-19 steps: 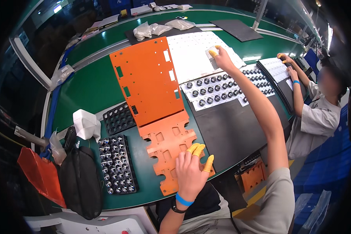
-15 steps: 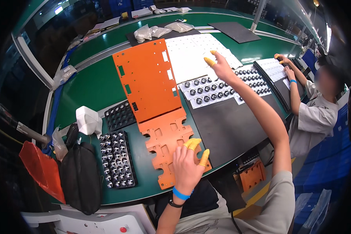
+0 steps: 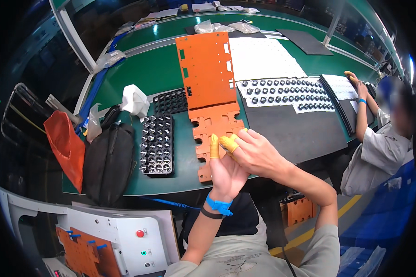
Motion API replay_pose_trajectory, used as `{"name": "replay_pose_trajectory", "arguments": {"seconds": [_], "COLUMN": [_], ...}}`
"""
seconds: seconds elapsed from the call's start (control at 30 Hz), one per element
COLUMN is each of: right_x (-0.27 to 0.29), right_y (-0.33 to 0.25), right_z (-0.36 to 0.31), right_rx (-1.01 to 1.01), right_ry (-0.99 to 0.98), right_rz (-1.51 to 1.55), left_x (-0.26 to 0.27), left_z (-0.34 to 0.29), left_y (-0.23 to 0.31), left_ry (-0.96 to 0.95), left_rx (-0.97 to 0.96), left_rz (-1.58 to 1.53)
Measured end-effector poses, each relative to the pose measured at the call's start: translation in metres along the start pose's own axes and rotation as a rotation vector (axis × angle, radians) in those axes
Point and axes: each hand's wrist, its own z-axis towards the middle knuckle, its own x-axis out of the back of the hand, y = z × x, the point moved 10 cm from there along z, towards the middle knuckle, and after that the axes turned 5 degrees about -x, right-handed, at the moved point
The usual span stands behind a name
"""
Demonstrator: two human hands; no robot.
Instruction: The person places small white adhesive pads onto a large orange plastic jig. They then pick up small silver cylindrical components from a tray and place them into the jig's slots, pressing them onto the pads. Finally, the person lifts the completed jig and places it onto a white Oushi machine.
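Observation:
My left hand is turned palm up above the near end of the orange fixture plate. Its yellow-covered thumb points up, and its other fingers are partly hidden behind my right hand. My right hand reaches across with bent fingers, its yellow-covered tips pressed together against the left fingers. Whether a small part lies between those tips I cannot make out. A flat orange panel with cut-outs adjoins the fixture plate on its far side. A blue wrist strap circles my left wrist.
Left of the fixture stands a black tray of round black-and-silver parts; an emptier black tray lies behind. White boards with black round parts lie on a dark mat. A co-worker works at right. A black bag hangs left.
My right hand has come back from above the white boards to meet my left hand. My left hand has turned from palm down to palm up. The view has shifted left.

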Motion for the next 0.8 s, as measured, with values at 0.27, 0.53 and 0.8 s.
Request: {"name": "replay_pose_trajectory", "arguments": {"seconds": [0.27,0.53,0.8], "right_x": [-0.008,-0.002,0.006], "right_y": [-0.014,-0.019,-0.009], "right_z": [-0.013,-0.016,-0.02], "right_rx": [-0.061,-0.132,-0.164], "right_ry": [0.025,0.132,0.178], "right_rz": [0.155,0.164,0.239], "left_x": [0.034,0.026,0.02], "left_z": [0.011,0.006,-0.004], "left_y": [0.023,0.033,0.028], "left_ry": [-0.035,-0.144,-0.056], "left_rx": [-0.121,-0.041,0.08], "left_rz": [-0.048,-0.095,-0.105]}}
